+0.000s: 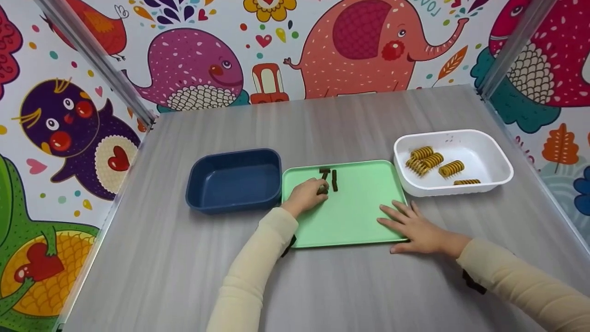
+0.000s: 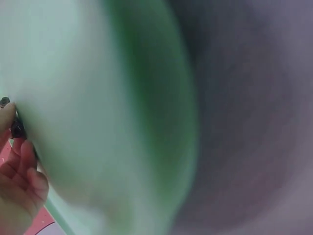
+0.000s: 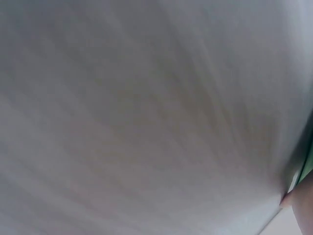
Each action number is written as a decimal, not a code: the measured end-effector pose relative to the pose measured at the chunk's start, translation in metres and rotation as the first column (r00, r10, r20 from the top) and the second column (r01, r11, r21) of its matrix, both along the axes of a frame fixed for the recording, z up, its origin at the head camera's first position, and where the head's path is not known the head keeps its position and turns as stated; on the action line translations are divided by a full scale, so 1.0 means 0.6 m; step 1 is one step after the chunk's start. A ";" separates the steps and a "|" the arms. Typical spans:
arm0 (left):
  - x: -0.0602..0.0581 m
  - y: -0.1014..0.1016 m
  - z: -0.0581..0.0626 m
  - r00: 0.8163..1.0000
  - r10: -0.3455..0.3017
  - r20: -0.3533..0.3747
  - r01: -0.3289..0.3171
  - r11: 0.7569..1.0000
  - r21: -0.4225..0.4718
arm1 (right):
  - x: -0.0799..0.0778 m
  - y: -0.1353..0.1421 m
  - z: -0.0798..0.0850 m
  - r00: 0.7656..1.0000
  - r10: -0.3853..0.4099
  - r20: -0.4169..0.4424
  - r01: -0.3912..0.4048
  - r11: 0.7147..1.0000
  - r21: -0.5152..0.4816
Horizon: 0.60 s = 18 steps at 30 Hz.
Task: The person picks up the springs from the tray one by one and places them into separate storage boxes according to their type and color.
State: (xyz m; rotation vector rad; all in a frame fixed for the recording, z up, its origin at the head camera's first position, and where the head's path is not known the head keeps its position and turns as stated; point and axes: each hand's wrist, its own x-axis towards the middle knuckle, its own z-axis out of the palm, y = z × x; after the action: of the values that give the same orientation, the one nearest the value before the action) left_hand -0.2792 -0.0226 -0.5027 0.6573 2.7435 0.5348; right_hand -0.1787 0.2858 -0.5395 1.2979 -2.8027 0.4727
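On the green tray [image 1: 352,216] lie a few short dark brown sticks, one upright in the head view [image 1: 334,180] and one crosswise [image 1: 324,170] near the far edge. My left hand [image 1: 305,196] reaches over the tray's left side and pinches a dark brown stick [image 2: 17,129] between thumb and finger; the fingers cover part of it. With fingers spread, my right hand [image 1: 417,230] rests on the tray's near right corner, holding nothing. Only a sliver of that hand shows in the right wrist view.
Left of the tray stands a dark blue bin [image 1: 235,184]. At the right, a white bin [image 1: 484,159] holds several yellow-brown ridged coils [image 1: 451,168]. All stand on a grey wood-grain table [image 1: 156,258], with printed cartoon panels and metal posts around it.
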 end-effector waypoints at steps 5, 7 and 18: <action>-0.003 -0.002 0.004 1.000 0.004 0.005 -0.004 1.000 -0.010 | -0.002 -0.001 0.001 1.000 -0.002 0.001 0.002 1.000 0.006; -0.004 -0.002 0.006 1.000 -0.001 0.006 0.001 1.000 -0.017 | -0.003 -0.001 0.003 1.000 -0.002 0.011 0.001 1.000 0.005; -0.014 0.003 0.036 0.999 0.014 0.030 -0.011 0.995 -0.099 | 0.003 -0.002 0.006 0.999 -0.016 0.046 0.016 1.000 -0.009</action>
State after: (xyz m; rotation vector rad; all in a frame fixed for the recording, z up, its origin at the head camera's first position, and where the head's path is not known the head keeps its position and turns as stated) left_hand -0.2876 -0.0210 -0.4812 0.6032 2.7272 0.4059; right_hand -0.1772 0.2849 -0.5358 1.2782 -2.8422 0.5207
